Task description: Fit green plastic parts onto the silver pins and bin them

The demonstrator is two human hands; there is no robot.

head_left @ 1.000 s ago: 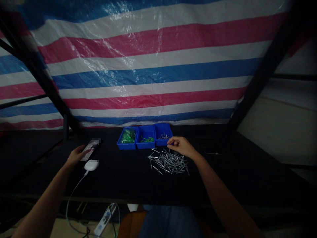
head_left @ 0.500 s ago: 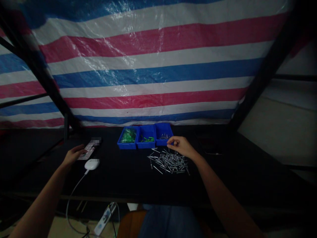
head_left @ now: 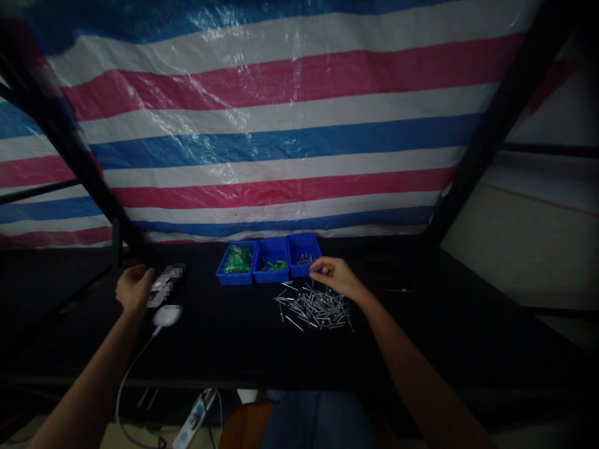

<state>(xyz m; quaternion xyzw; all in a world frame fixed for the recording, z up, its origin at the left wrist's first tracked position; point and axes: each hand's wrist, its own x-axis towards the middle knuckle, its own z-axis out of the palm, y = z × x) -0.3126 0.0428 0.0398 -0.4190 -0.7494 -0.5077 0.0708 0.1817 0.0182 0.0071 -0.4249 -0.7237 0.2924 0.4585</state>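
My right hand is over the front edge of the right blue bin, its thumb and index finger closed in a pinch. Whatever lies between those fingertips is too small to make out. Just below it spreads a loose pile of thin silver metal pins; a few similar pieces lie in the right bin. Green plastic pieces are in the middle blue bin, and a green bundle in clear plastic fills the left blue bin. My left hand, thumb apart from loosely bent fingers, is beside a phone-like flat object, visibly holding nothing.
A white rounded device with a cable lies on the black table. Another dark flat object is at the right. Black frame posts and a striped sheet stand behind. A power strip is below the table.
My left hand has drawn back from over the phone-like object, turning to its left side. The right hand keeps its pinch by the right bin. The view has shifted slightly.
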